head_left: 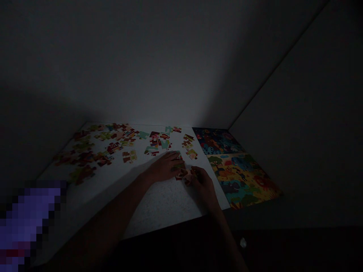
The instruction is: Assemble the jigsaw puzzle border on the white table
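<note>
In dim light, my left hand [166, 166] lies flat, fingers stretched out over a small cluster of joined jigsaw pieces [179, 174] on the white tabletop [159, 204]. It partly covers them. Just to the right, my right hand [203, 183] is closed in a pinch on a puzzle piece [188, 177] with pinkish and red print, at the cluster's right edge. Whether that piece is interlocked with the others I cannot tell. Beyond the hands lie a short strip of pieces [189, 146] and another partly joined group [159, 142].
Many loose jigsaw pieces [110, 147] spread over the table's left and back. On the right lie two picture boards, a dark blue one [218, 140] and a yellow one with animals [244, 179]. Walls border the table behind and at right. A blurred-out purple patch [25, 219] sits lower left.
</note>
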### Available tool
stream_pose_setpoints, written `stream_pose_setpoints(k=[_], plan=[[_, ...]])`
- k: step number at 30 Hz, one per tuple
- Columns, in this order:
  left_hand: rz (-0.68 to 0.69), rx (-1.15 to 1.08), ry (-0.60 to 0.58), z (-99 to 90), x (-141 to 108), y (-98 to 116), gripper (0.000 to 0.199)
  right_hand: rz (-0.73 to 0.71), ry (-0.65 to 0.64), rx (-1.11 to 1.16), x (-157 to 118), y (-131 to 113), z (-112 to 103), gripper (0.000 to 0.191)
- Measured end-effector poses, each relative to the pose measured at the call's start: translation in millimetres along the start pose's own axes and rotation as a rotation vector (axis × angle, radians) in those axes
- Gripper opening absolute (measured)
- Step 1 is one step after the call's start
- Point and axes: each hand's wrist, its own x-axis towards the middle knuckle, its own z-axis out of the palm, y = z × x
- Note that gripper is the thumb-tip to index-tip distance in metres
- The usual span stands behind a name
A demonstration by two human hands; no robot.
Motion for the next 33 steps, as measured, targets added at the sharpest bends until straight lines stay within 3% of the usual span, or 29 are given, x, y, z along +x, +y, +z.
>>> stream_pose_setpoints(k=[24,33], plan=[[0.019,-0.001,0.033,-0.6,0,2,0.037,-0.185,-0.051,-0.488,-22,-20,10,0.028],[0.011,-0.007,0.032,0.5,0,2,0.039,-0.274,-0.097,-0.545,-32,-26,10,0.040]])
